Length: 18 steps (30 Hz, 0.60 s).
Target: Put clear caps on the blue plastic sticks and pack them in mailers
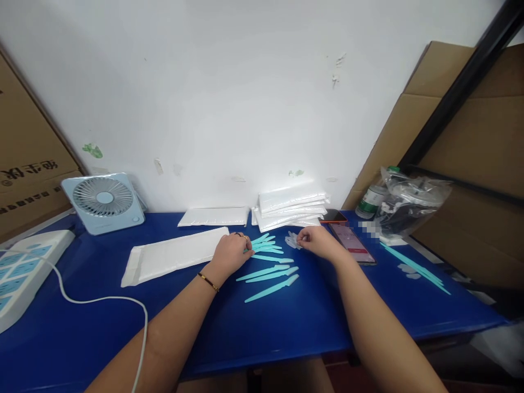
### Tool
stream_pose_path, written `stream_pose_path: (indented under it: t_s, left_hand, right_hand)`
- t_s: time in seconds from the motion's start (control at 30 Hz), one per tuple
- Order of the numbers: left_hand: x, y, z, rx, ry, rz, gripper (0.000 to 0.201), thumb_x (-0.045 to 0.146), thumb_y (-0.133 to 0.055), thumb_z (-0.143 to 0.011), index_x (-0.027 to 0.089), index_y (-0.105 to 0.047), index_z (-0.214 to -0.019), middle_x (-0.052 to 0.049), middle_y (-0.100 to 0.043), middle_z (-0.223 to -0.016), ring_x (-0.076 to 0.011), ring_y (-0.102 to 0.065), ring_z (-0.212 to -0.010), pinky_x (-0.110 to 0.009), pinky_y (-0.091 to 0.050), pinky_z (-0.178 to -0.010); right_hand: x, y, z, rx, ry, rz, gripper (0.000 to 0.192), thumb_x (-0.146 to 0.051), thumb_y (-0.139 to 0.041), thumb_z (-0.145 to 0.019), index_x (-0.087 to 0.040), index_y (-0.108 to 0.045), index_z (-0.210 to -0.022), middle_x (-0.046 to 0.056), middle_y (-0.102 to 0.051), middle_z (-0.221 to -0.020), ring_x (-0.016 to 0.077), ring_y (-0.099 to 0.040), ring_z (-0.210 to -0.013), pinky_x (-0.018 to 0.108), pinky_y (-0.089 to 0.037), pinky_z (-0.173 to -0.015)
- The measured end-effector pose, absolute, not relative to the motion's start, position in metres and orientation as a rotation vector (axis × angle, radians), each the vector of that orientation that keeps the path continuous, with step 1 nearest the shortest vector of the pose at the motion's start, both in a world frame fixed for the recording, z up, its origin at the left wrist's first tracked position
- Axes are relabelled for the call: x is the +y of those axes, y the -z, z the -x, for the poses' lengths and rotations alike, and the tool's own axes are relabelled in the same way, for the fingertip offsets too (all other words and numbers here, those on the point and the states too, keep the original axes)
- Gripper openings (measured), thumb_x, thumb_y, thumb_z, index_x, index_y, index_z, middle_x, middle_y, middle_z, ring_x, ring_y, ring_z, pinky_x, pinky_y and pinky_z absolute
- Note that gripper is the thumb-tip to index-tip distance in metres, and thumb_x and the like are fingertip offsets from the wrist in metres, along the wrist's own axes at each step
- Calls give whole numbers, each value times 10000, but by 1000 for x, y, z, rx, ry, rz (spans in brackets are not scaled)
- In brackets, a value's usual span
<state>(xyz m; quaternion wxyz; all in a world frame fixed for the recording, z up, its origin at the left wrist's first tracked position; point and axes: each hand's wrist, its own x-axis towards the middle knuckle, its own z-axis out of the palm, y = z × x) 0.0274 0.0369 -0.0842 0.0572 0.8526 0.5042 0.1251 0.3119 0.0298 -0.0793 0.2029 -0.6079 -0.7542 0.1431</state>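
A: Left hand (pixel 231 252) — resting knuckles-up on the blue surface (pixel 102 322), fingers curled over the near ends of a fan of teal sticks (pixel 266 245); whether gripped or merely pressed, cannot tell.

B: Right hand (pixel 317 241) — fingertips pinched on small clear caps (pixel 292 239), just right of the fan.

A: More teal sticks (pixel 272 273) lying loose, nearer, between both forearms.

B: White padded envelope (pixel 174 255) flat to the left, touching the left hand; stack of envelopes (pixel 290 210) far, against the wall.

A: Phone (pixel 352 244) right of the right hand; small fan (pixel 104 202) far left; spare teal sticks (pixel 415 267) far right, well apart.
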Motion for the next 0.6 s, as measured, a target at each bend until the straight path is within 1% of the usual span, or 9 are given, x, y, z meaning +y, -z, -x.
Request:
stream_pose_path:
  t_s: [0.1, 0.17, 0.23, 0.3, 0.4, 0.47, 0.6]
  left_hand:
    - [37, 86, -30, 1513, -370, -2604, 148, 276, -524, -794, 207, -655, -789, -33, -651, -870, -193, -596, -852, -289, -415, -707]
    - [37, 86, -31, 1521, -373, -2604, 151, 273, -529, -790, 208, -657, -837, -36, -652, -886, -193, -596, -862, -290, -419, -722]
    - [37, 87, -31, 1522, -381, -2611, 166, 284, -539, -788, 217, -655, -887, -36, -652, -907, -195, -591, -882, -293, -419, -739]
    - [37, 87, -31, 1518, -379, -2625, 158, 280, -537, -789, 223, -658, -873, -34, -652, -908, -196, -585, -891, -294, -414, -742]
    - [36, 87, -32, 1515, -349, -2639, 144, 239, -517, -787, 213, -659, -773, -36, -651, -868, -192, -580, -864, -292, -406, -721]
    - [35, 87, -32, 1518, -359, -2637, 141, 221, -512, -784, 208, -651, -763, -37, -650, -854, -190, -578, -846, -292, -401, -711]
    - [35, 87, -32, 1496, -425, -2629, 115, 234, -516, -803, 211, -626, -776, -22, -650, -835, -189, -572, -839, -298, -385, -708]
  right_hand:
    - [33, 86, -300, -2131, -350, 1709, 125, -298, -636, -710, -194, -685, -760, 34, -668, -789, 168, -586, -713, 242, -400, -623]
    - [34, 90, -293, -2137, -329, 1687, 121, -292, -637, -717, -198, -687, -773, 41, -660, -855, 174, -585, -768, 251, -410, -672]
    - [35, 93, -288, -2153, -357, 1643, 92, -251, -624, -722, -192, -685, -758, 43, -644, -876, 169, -578, -790, 255, -416, -710]
    - [35, 95, -286, -2152, -424, 1623, 84, -241, -626, -711, -187, -681, -745, 39, -624, -864, 160, -571, -769, 250, -422, -695]
    - [34, 98, -287, -2130, -526, 1631, 115, -274, -650, -683, -182, -668, -749, 29, -604, -831, 150, -559, -727, 240, -420, -636]
    - [33, 98, -287, -2130, -569, 1628, 121, -283, -652, -681, -178, -656, -742, 23, -605, -811, 147, -558, -711, 237, -414, -618]
    - [32, 96, -287, -2143, -625, 1623, 33, -200, -611, -702, -175, -626, -717, 6, -625, -735, 136, -564, -674, 229, -400, -603]
